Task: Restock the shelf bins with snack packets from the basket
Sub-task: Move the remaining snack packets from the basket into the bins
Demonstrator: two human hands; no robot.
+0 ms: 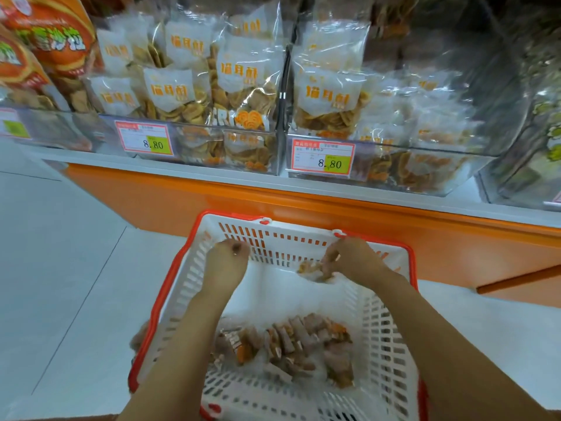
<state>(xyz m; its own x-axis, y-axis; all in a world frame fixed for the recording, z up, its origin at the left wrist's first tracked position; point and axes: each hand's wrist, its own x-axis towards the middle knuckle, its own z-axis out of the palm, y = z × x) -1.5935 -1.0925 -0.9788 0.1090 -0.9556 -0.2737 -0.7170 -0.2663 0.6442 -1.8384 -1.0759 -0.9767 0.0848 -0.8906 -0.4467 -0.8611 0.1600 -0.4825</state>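
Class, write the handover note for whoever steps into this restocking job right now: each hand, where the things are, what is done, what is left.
Right hand: pinches a snack packet at the far end of the basket.
Left hand: inside the basket, fingers curled; cannot tell if it holds anything.
Remaining packets: heaped at the basket's near end.
Shelf bins: above the basket, holding many packets.
Left: shelve the held packet, then the heap.
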